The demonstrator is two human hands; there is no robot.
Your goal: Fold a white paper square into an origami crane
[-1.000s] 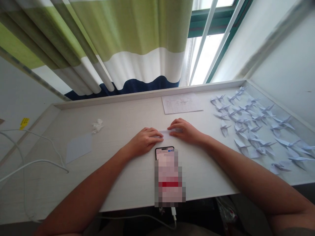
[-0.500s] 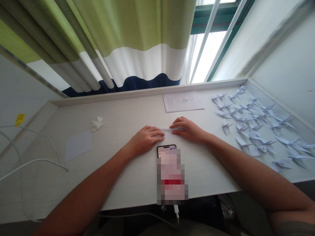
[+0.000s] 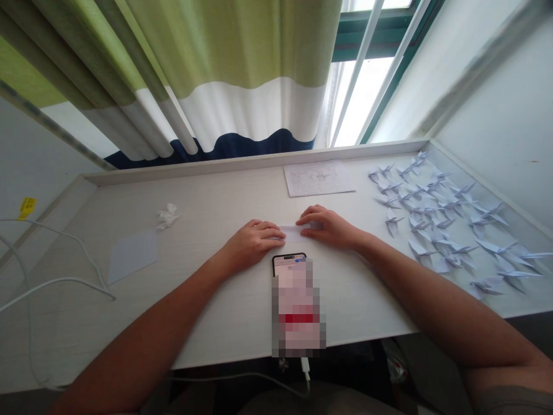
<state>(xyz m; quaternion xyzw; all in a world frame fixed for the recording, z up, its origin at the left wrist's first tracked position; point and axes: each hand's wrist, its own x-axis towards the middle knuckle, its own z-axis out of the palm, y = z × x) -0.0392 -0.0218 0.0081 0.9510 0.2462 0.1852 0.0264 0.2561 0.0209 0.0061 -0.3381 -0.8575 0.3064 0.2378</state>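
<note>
White cable (image 3: pixel 56 282) trails over the far left of the pale surface (image 3: pixel 216 193). Next come a loose paper sheet (image 3: pixel 132 255) and a crumpled tissue (image 3: pixel 167 215). In the middle our left hand (image 3: pixel 253 242) and right hand (image 3: pixel 330 226) lie palm down, fingertips pressing the two ends of a folded paper strip (image 3: pixel 294 232) flat against the surface, just beyond the phone (image 3: pixel 296 305). A printed page (image 3: pixel 318 177) lies farther back, and paper cranes (image 3: pixel 440 219) fill the right.

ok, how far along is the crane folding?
Done: many folded cranes lie at the right of the desk. In hand: left hand and right hand press a small folded paper flat, far from crane-shaped. Left: finishing it, plus one flat sheet at left.
</note>
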